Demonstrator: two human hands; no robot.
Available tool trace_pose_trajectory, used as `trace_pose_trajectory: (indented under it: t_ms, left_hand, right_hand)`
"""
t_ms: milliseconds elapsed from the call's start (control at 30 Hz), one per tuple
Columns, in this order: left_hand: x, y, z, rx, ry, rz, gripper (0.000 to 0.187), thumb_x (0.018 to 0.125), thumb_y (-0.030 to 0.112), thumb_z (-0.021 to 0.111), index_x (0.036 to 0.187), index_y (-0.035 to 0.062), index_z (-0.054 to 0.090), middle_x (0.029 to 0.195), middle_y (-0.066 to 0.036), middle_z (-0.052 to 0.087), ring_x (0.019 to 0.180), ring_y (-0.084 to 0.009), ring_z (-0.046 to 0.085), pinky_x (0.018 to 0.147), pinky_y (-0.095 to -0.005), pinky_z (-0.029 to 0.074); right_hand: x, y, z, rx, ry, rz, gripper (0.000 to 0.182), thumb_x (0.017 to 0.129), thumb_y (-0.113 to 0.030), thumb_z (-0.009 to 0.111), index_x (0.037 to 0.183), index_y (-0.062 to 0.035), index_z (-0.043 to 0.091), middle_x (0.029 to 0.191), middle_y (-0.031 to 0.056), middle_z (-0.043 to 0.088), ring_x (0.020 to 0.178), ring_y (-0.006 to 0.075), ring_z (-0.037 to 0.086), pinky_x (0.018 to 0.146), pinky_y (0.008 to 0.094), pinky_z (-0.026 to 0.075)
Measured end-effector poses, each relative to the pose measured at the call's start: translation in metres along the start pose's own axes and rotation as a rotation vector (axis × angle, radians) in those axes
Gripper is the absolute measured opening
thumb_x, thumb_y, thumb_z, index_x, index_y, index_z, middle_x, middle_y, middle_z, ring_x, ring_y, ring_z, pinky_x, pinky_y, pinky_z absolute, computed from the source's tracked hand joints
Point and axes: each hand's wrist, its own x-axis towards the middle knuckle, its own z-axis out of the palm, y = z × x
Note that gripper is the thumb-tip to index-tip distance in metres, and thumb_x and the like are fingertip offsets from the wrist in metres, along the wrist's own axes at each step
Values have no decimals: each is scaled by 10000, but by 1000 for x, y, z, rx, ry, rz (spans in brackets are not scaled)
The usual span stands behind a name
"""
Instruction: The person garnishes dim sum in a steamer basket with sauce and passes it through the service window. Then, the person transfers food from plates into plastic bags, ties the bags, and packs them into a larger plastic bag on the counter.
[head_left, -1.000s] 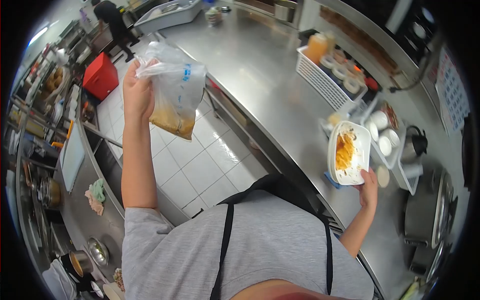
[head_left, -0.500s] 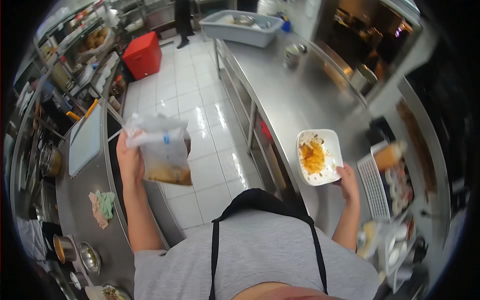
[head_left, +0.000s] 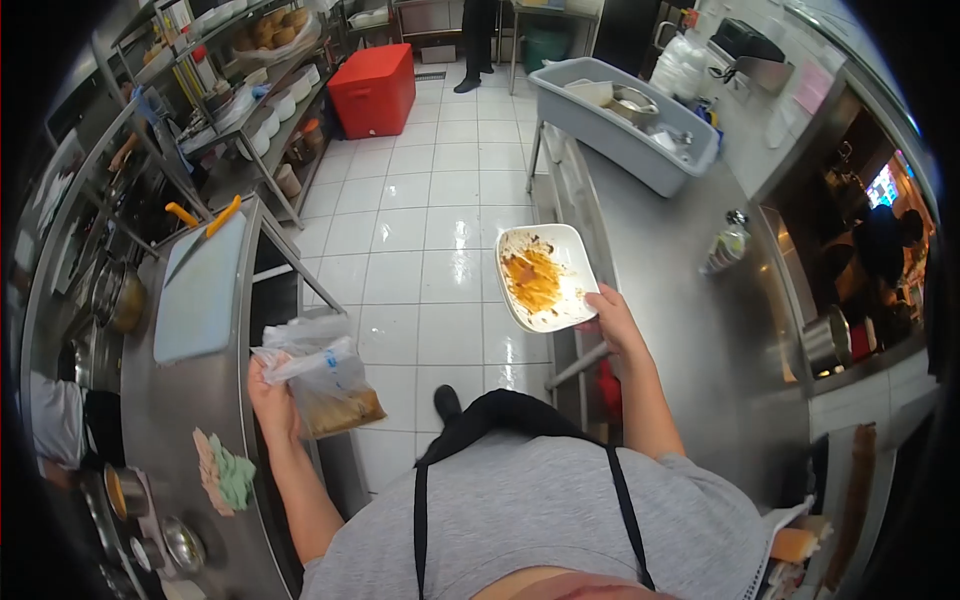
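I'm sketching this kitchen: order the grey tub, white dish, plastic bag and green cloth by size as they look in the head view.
1. Grey tub
2. White dish and plastic bag: too alike to rank
3. Green cloth

Bag in the left hand, near the left worktop: cloths at the front, cutting board beyond, knife on it! Dish in the right hand, near the right worktop, tub at its far end, container nearer.
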Motion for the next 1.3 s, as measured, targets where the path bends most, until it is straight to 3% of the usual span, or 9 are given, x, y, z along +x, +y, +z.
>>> trace_pose_trajectory:
  t_ms: [67, 267, 567, 967, 1133, 1300]
  left_hand:
    - [34, -6, 7, 125, 16, -28, 90, 813, 59, 532, 897, 46, 502, 828, -11, 530, 766, -88, 500, 717, -225, 397]
    - [159, -40, 24, 32, -11, -82, 93, 785, 22, 555, 819, 60, 477, 790, 2, 516, 726, -76, 491, 685, -215, 407]
    - [364, -96, 83, -88, -36, 15, 88, 818, 73, 556, 842, 60, 472, 750, 6, 503, 675, -68, 473, 650, -214, 400]
    - [624, -170, 181, -27, -43, -84, 108, 809, 71, 568, 876, 62, 484, 845, -22, 549, 780, -90, 512, 736, -235, 407]
    - [734, -218, 230, -17, -76, -201, 103, 807, 76, 574, 862, 65, 488, 840, -21, 548, 779, -92, 510, 737, -232, 404]
    - [863, -268, 285, 25, -194, -182, 114, 808, 100, 583, 869, 64, 494, 842, -13, 546, 784, -89, 504, 731, -228, 398]
  right_hand:
    - [47, -5, 30, -6, -56, -24, 323, 803, -162, 438, 1064, 21, 491, 949, 111, 580, 854, 197, 582, 663, 352, 519]
    - [154, -44, 81, -23, -2, 34, 335, 767, -162, 446, 1032, 36, 498, 920, 128, 580, 770, 216, 599, 641, 348, 522]
    - [332, -71, 97, 4, 78, 54, 302, 784, -140, 424, 1030, 18, 501, 884, 108, 585, 719, 193, 590, 618, 328, 515]
    - [665, -132, 167, 108, 80, 67, 243, 784, -96, 427, 968, 62, 449, 916, 154, 533, 766, 243, 593, 592, 349, 553]
    - [782, -159, 171, 142, 132, 75, 252, 783, -95, 418, 975, 66, 450, 919, 160, 541, 767, 252, 598, 602, 346, 548]
    - [877, -198, 158, 115, 253, 70, 291, 793, -108, 407, 1036, 48, 442, 943, 160, 552, 792, 236, 599, 626, 328, 543]
